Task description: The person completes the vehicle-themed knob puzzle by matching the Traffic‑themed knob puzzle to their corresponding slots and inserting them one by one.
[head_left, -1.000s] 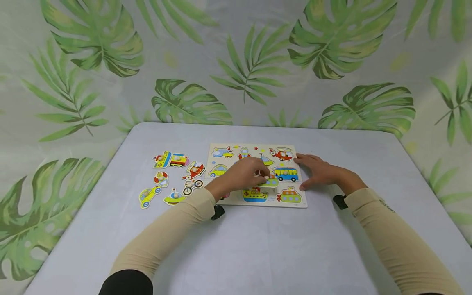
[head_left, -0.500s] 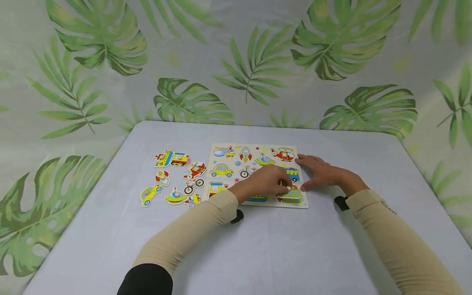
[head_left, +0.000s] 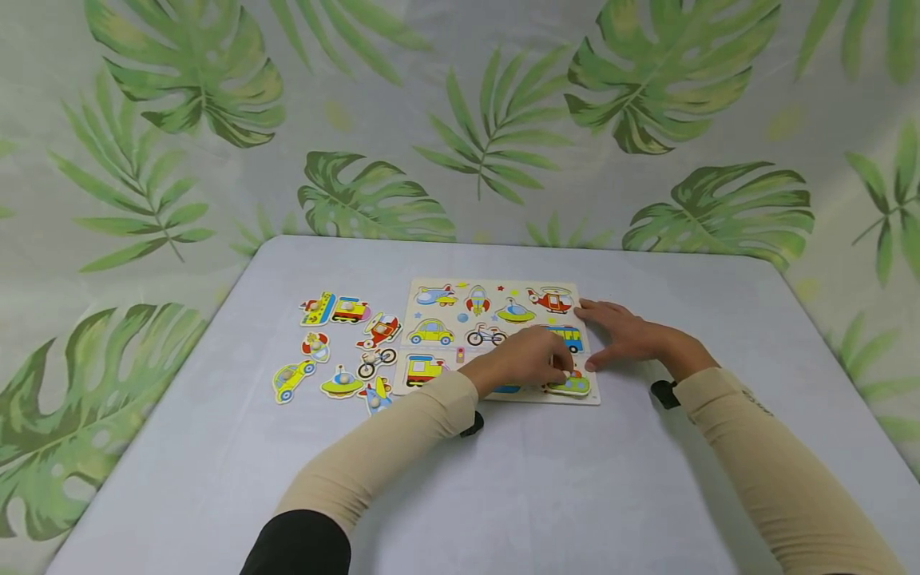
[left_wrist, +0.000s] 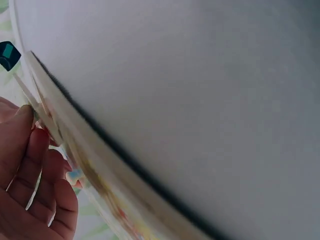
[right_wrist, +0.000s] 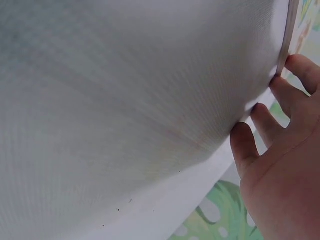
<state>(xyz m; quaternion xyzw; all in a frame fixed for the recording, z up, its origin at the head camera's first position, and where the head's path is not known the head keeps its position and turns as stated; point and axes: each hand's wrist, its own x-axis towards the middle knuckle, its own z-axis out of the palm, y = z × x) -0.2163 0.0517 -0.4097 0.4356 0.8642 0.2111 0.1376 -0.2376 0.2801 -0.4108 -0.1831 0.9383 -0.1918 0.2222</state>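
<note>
My left hand point(head_left: 528, 357) reaches across the wooden puzzle board point(head_left: 513, 286) and pinches a green submarine puzzle piece point(head_left: 573, 386) by its knob. That piece lies over the submarine picture at the board's lower right corner. In the left wrist view, thumb and finger meet at the thin edge-on piece point(left_wrist: 44, 114), close above the board point(left_wrist: 100, 150). My right hand point(head_left: 625, 334) rests at the board's right side with fingers spread. The right wrist view has its fingertips point(right_wrist: 294, 60) on the table and against the board's edge point(right_wrist: 288, 37).
Left of the board lie several loose pieces: a ship point(head_left: 319, 309), train point(head_left: 350, 311), helicopter point(head_left: 379, 331), rocket point(head_left: 315, 346), bicycle point(head_left: 376, 363), car point(head_left: 293, 381), flying saucer point(head_left: 341, 383) and airplane point(head_left: 376, 394). A blue bus point(head_left: 573, 339) shows on the board, partly behind my left hand.
My left hand has carried the submarine piece right and toward me, from the board's middle to its lower right corner, and lowered it there. My right hand has stayed in place.
</note>
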